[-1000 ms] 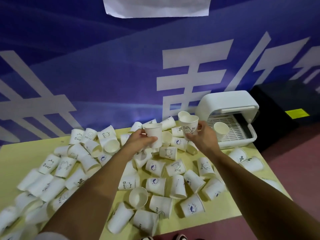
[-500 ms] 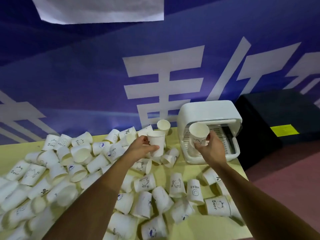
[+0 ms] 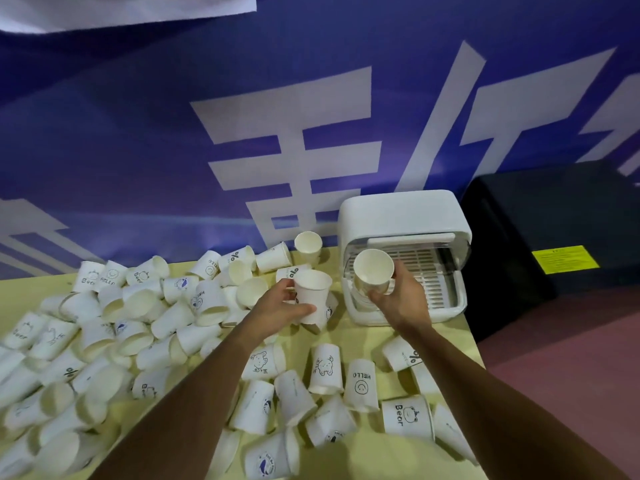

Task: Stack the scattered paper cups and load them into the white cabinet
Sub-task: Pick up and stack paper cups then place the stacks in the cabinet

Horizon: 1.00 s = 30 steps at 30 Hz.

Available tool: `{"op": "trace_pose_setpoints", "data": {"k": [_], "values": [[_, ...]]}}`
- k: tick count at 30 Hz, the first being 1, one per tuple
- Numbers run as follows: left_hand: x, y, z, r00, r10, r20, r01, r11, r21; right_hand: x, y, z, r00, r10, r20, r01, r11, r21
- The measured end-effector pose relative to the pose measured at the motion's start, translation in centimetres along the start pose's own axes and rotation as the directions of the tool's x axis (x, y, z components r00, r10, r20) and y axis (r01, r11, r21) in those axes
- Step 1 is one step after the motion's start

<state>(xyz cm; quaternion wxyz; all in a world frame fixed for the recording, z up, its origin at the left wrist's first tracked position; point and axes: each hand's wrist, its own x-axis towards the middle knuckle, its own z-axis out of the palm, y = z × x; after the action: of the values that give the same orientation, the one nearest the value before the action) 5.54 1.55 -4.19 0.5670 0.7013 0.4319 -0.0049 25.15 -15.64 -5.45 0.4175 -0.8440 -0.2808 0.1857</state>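
Observation:
Many white paper cups (image 3: 145, 327) with small printed drawings lie scattered across the yellow table (image 3: 367, 455). My left hand (image 3: 277, 306) grips one upright cup (image 3: 311, 296) just left of the white cabinet (image 3: 398, 213). My right hand (image 3: 398, 299) holds another cup (image 3: 374, 271), its mouth tilted toward me, at the cabinet's open front, over the left part of its slatted rack (image 3: 429, 271). The cabinet stands at the table's far right with its lid raised.
A blue banner with large white characters (image 3: 311, 133) hangs right behind the table. A black box with a yellow label (image 3: 561, 258) stands to the right of the cabinet. The table's right edge (image 3: 474, 344) drops to a reddish floor (image 3: 571, 358).
My right hand has carried its cup rightward from above the pile to the cabinet's opening. My left hand has kept hold of its cup. My view has swung right and moved closer.

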Motion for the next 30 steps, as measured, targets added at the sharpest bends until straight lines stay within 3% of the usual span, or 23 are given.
{"op": "trace_pose_setpoints", "data": {"k": [9, 12, 15, 21, 27, 30], "values": [[0.6, 0.3, 0.2, 1.000, 0.008, 0.002, -0.009, 0.999, 0.053, -0.5, -0.3, 0.0, 0.997, 0.064, 0.036, -0.058, 0.986, -0.155], [0.4, 0.9, 0.4, 0.999, 0.036, 0.015, -0.037, 0.999, 0.038, -0.9, -1.4, -0.6, 0.999, 0.013, 0.032, -0.007, 0.981, -0.194], [0.3, 2.0, 0.7, 0.996, 0.076, 0.040, -0.077, 0.997, 0.026, -1.0, -2.8, -1.0, 0.991, -0.041, 0.128, 0.057, 0.991, -0.121], [-0.1, 3.4, 1.8, 0.988, 0.124, 0.088, -0.128, 0.991, 0.033, -1.1, -5.5, -0.8, 0.955, 0.006, 0.298, -0.026, 0.998, 0.062], [-0.3, 2.3, 2.9, 0.991, 0.101, 0.092, -0.104, 0.994, 0.024, -1.5, -4.8, 0.5, 0.963, 0.026, 0.269, -0.058, 0.992, 0.113], [0.2, 2.3, 2.7, 0.992, 0.088, 0.087, -0.088, 0.996, -0.002, -0.9, -4.8, -0.1, 0.984, 0.007, 0.178, -0.028, 0.993, 0.117]]}}
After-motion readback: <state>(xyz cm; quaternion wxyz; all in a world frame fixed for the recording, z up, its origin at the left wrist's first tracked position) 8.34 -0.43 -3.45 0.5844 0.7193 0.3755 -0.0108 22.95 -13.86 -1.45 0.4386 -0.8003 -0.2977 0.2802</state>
